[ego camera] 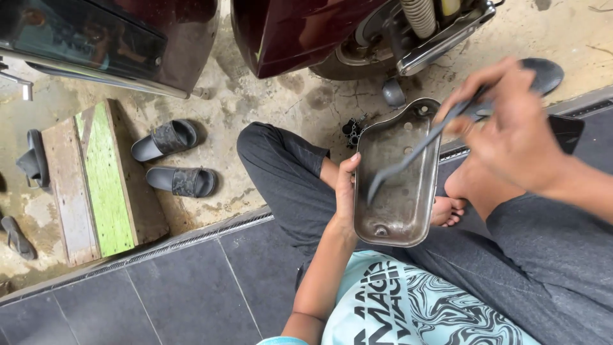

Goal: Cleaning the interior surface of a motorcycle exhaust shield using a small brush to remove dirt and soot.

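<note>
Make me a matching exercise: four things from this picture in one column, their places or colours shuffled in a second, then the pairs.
1. metal cover
2. long tool
3. slippers
4. wooden stool

A. painted partly green
B. side by side on the concrete
C. in the right hand
D. held at its edge by the left hand

Pairs: 1-D, 2-C, 3-B, 4-A

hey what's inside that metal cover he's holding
Inside the metal cover, the tip of a thin tool held by the right hand touches the grimy surface. The left hand hides part of the near edge.
</note>
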